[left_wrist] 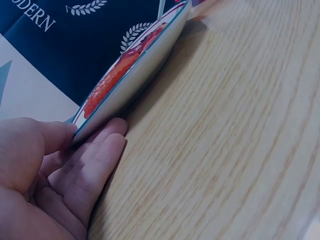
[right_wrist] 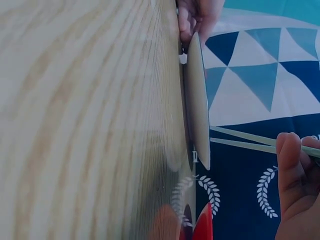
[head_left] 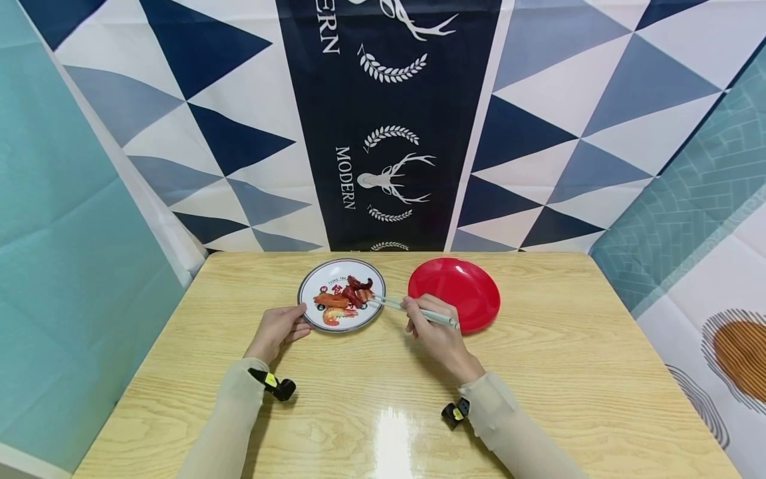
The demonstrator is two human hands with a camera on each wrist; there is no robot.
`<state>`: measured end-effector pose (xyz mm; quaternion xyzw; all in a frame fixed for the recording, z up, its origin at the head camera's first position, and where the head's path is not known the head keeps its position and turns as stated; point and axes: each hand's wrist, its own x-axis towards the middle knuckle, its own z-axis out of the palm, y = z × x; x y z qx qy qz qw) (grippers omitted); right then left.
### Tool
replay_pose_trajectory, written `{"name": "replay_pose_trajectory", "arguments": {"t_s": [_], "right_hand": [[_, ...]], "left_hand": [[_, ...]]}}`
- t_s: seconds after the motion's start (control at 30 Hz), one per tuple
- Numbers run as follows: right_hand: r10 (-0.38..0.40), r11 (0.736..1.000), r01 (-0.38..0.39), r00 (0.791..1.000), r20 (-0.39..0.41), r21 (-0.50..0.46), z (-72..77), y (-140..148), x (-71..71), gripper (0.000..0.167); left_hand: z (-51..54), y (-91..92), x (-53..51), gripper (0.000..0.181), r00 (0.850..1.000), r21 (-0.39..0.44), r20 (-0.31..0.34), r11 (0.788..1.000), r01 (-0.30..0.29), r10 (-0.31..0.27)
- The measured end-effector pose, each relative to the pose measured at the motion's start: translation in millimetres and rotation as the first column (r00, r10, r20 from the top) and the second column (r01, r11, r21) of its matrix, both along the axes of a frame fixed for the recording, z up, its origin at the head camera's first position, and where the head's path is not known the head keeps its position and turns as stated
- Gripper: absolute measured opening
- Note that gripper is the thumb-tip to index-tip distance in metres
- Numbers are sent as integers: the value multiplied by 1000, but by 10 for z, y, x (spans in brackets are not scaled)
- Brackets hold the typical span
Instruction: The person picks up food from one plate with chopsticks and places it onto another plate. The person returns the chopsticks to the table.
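A white plate with a dark rim [head_left: 317, 281] carries a shrimp [head_left: 338, 315], an orange-brown piece of food [head_left: 331, 301] and dark red pieces [head_left: 352, 296]. My left hand [head_left: 281, 330] holds its left edge, thumb on the rim and fingers beneath, as the left wrist view [left_wrist: 75, 170] shows. Chopsticks [head_left: 439, 317] are gripped in my right hand [head_left: 439, 332]. Their tips reach over the plate's right side to the food; whether they pinch a piece cannot be told. In the right wrist view the two sticks [right_wrist: 250, 137] stand slightly apart, their tips hidden behind the plate.
A red plate [head_left: 455, 286] lies on the wooden table [head_left: 335, 399], right of the white one and partly behind my right hand. Patterned cloth [head_left: 389, 133] hangs along the table's back edge. Each wrist wears a small black camera.
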<state>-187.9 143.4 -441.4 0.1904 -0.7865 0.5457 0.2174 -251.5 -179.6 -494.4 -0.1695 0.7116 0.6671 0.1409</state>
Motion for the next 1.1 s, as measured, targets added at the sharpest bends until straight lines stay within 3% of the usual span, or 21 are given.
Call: {"name": "replay_pose_trajectory", "arguments": {"t_s": [0.2,0.47,0.6,0.83,1.1], "right_hand": [[3,1000,-2,999,-54,28,-201,55,-92,20],[21,999,-18,996,-91,36,-250,98,-101,20],[13,1000,-11,997,-78,30,-217,94,-60,17],[30,1000,-30,999,-26,1,9,73,91,13],[34,999,-34,999,-11,-15,70,99,139,11]], "left_hand": [[0,-8,2,49,1000,-2,-8,1000,-4,4],[2,-3,14,49,1000,-9,-15,1000,4,-4],[0,6,12,48,1000,-10,-13,1000,4,-5],[-7,6,6,48,1000,-10,-12,1000,4,-4],[3,-9,2,49,1000,-8,-14,1000,9,-9]]}}
